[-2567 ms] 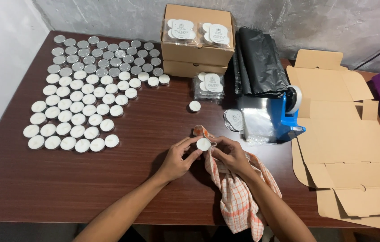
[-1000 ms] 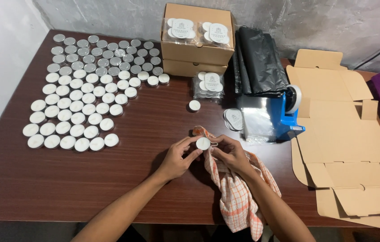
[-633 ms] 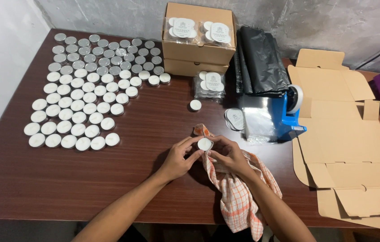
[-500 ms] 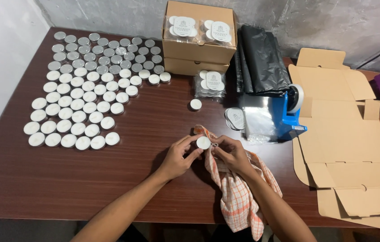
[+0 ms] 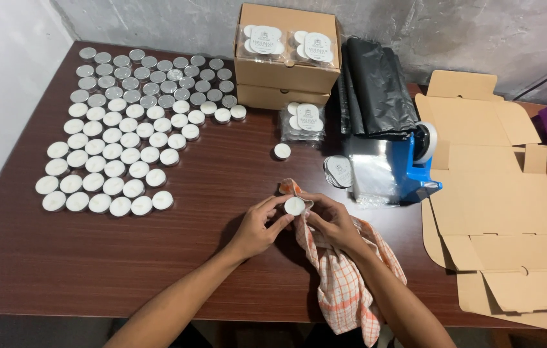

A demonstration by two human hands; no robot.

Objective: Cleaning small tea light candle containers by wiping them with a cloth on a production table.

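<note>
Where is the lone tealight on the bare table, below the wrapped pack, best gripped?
Grip the lone tealight across its low round side wall, coming straight down. It sits flat and apart from the wrapped pack, so fingers fit on either side; its top face offers no hold.

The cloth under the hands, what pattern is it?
The cloth has orange and white checks, seen from the head view.

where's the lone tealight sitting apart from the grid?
Head view: the lone tealight sits on the table at centre, just left of the wrapped tealight pack, above both hands.
</note>
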